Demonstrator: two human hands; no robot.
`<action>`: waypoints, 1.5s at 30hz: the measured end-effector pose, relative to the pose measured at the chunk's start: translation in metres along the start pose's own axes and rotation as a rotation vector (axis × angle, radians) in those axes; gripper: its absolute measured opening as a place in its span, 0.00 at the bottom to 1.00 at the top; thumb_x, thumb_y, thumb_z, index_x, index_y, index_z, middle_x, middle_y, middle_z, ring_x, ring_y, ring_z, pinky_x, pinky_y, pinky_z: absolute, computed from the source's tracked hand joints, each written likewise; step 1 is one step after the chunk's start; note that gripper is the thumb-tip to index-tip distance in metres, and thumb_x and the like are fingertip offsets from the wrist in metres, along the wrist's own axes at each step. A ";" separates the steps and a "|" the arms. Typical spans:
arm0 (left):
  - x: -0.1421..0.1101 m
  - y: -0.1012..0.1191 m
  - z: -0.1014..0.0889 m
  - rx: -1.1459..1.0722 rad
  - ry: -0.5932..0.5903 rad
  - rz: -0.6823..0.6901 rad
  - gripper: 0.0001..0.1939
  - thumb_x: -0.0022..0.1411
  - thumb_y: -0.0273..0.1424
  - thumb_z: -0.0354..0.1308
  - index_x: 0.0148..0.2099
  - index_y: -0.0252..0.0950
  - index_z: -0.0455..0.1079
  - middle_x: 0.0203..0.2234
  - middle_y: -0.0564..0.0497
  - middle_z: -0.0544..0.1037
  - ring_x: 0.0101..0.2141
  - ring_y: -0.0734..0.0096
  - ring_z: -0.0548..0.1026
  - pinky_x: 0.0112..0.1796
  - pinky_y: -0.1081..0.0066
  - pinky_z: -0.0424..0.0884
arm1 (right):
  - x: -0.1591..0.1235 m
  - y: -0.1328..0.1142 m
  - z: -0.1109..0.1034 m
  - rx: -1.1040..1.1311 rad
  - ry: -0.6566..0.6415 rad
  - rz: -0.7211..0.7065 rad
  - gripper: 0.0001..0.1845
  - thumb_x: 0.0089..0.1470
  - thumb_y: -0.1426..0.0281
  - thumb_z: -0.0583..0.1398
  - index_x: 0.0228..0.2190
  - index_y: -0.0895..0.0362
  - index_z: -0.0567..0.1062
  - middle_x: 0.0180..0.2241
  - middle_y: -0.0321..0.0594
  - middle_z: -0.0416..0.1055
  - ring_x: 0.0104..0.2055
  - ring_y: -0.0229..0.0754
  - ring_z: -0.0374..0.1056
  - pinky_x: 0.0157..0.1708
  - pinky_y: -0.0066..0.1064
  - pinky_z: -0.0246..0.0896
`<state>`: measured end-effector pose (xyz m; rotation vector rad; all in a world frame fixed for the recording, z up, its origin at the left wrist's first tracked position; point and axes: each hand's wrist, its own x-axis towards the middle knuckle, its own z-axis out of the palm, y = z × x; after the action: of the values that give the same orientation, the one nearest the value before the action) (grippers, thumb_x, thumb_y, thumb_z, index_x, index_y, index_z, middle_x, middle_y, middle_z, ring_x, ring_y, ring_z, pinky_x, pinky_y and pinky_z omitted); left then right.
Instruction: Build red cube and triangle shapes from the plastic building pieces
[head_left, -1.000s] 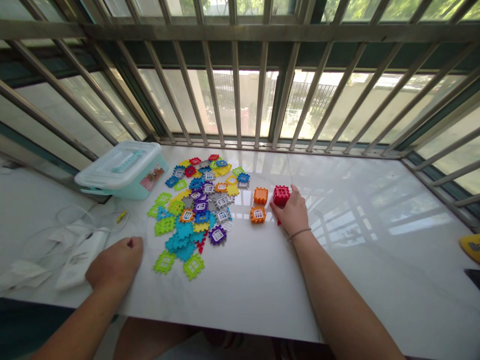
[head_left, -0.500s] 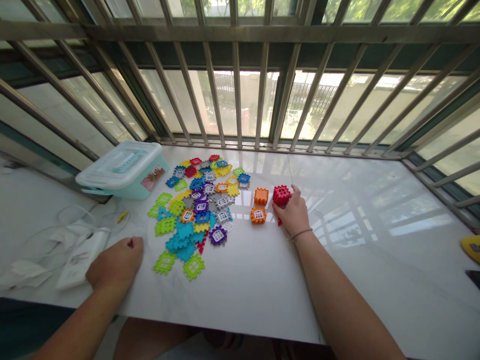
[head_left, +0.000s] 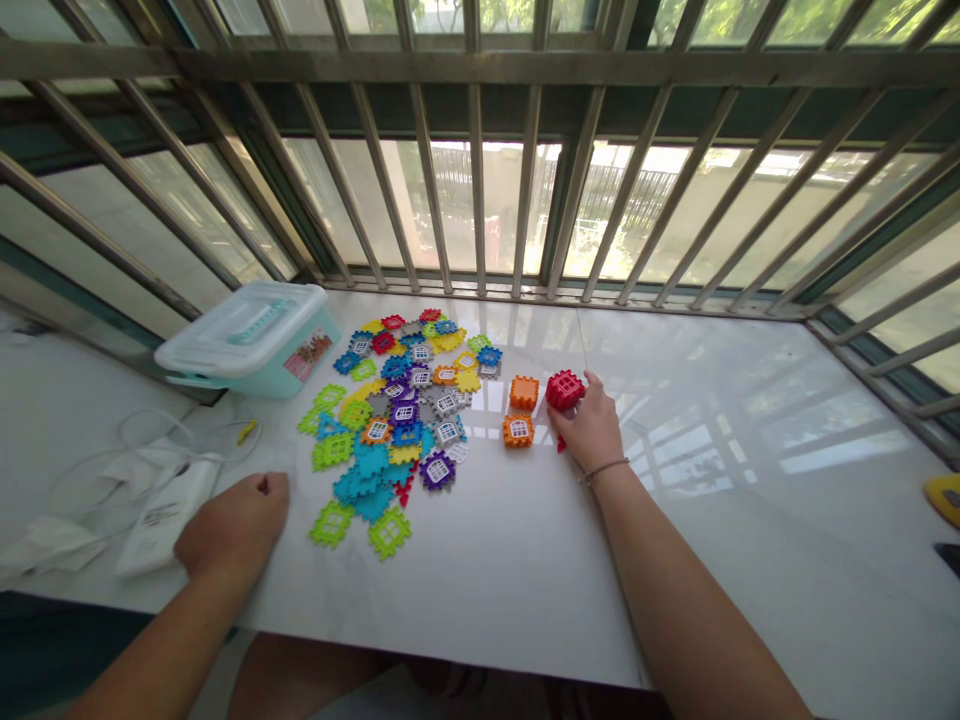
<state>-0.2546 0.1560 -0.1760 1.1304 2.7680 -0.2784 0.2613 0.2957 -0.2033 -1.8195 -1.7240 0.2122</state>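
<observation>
Your right hand (head_left: 592, 428) is narrowed around a red cube (head_left: 564, 390) made of snapped-together pieces, and it seems to be gripping it, though the fingers are partly hidden behind it. A small red piece (head_left: 560, 444) pokes out under your hand. Just left of the cube sit an orange cube (head_left: 523, 392) and an orange window piece (head_left: 517, 431). Your left hand (head_left: 236, 525) rests curled into a loose fist on the white worktop (head_left: 480, 600), just beside a heap of colourful window pieces (head_left: 390, 420). Past the heap stands a plastic box (head_left: 247, 340) with a pale lid; a white packet (head_left: 166, 520) lies near your left hand.
</observation>
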 end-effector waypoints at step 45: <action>0.002 -0.002 0.002 -0.023 0.008 0.003 0.36 0.75 0.49 0.36 0.54 0.37 0.83 0.49 0.28 0.83 0.48 0.34 0.82 0.42 0.52 0.76 | 0.000 -0.001 -0.002 -0.012 0.015 -0.044 0.47 0.58 0.53 0.67 0.70 0.60 0.62 0.64 0.62 0.70 0.65 0.65 0.67 0.64 0.55 0.65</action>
<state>-0.2572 0.1555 -0.1782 1.1323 2.7690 -0.2411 0.2612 0.2951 -0.2009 -1.7855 -1.7565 0.1697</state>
